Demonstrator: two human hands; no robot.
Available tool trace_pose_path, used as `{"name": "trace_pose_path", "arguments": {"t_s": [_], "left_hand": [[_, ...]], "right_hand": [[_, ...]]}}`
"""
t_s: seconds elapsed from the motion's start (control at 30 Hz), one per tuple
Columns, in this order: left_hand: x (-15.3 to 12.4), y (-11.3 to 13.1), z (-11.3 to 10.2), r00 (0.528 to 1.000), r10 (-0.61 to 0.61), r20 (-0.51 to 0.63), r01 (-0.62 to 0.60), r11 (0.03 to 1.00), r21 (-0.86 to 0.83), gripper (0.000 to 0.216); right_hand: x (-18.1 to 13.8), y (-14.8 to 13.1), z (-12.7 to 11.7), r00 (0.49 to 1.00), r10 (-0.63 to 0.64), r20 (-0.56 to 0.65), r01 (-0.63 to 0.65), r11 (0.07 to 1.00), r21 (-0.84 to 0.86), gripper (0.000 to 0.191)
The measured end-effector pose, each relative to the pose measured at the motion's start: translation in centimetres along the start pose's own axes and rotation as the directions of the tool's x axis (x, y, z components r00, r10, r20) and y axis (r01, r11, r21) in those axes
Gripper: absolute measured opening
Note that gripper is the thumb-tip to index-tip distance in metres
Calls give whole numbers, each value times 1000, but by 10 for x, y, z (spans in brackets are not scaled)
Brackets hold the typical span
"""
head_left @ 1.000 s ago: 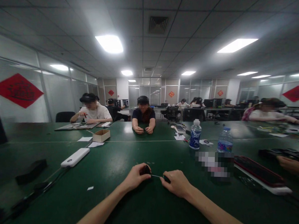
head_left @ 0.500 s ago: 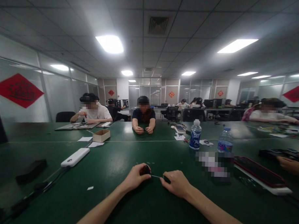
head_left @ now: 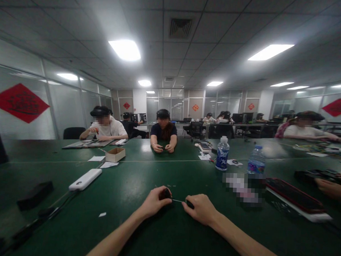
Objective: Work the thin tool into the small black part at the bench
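Observation:
My right hand (head_left: 201, 208) is closed around the dark handle of a screwdriver (head_left: 177, 200). Its thin metal shaft points left, toward my other hand. Between the thumb and fingers of my left hand (head_left: 154, 202) is a small black object (head_left: 167, 194), mostly covered by the fingers. The shaft's tip reaches that object, though whether it sits inside it or only touches it I cannot tell. Both hands are close together over the green table (head_left: 161, 232).
To the left are a white power bank (head_left: 85, 179) with cables, a black block (head_left: 35, 195) and a small box (head_left: 115, 155). Two bottles, one of them blue-labelled (head_left: 222, 154), and a red-edged phone (head_left: 295, 196) stand or lie right. A co-worker (head_left: 164, 133) sits opposite.
My hands and the screwdriver stay almost exactly where they were. Across the table, the co-worker's hands have shifted very slightly.

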State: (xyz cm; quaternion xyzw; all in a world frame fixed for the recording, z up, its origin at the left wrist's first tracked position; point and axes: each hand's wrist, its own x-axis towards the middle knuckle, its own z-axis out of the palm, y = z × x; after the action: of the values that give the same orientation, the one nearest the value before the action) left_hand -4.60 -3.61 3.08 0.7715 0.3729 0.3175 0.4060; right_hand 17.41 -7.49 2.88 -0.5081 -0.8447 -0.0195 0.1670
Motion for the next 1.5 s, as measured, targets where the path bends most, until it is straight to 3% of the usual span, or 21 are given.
{"name": "trace_pose_path", "arguments": {"t_s": [0.6, 0.73, 0.9, 1.03, 1.13, 1.23, 1.33, 1.4, 1.5], "left_hand": [[-1, -4, 3, 1000, 18, -6, -19, 1000, -16, 22], [0, -3, 3, 999, 43, -13, -43, 998, 53, 20], [2, -3, 5, 997, 75, -23, -71, 988, 139, 16], [4, -3, 5, 996, 92, 9, -92, 983, 157, 16], [2, 0, 5, 993, 103, 53, -111, 980, 166, 15], [1, 0, 6, 992, 114, 52, -121, 978, 170, 14], [1, -3, 8, 991, 124, 44, -130, 976, 175, 14], [1, -4, 8, 992, 116, 42, -121, 979, 165, 14], [0, -3, 8, 994, 95, 62, -104, 981, 165, 15]], "right_hand": [[0, 2, 2, 1000, 12, 11, -12, 1000, 15, 38], [-1, 3, 4, 1000, 12, -4, -12, 1000, 7, 35], [-2, 8, 5, 992, -112, -55, 115, 992, 54, 35], [-2, 14, 11, 987, -149, -64, 156, 978, 139, 35], [-2, 15, 6, 985, -155, -69, 162, 980, 111, 33], [-2, 8, -8, 967, -203, -153, 213, 976, 49, 35], [-12, -12, -14, 934, -306, -187, 329, 938, 108, 35], [-36, -34, 1, 924, -365, -118, 382, 897, 223, 35], [-99, -71, 54, 893, -447, 41, 394, 823, 408, 32]]}}
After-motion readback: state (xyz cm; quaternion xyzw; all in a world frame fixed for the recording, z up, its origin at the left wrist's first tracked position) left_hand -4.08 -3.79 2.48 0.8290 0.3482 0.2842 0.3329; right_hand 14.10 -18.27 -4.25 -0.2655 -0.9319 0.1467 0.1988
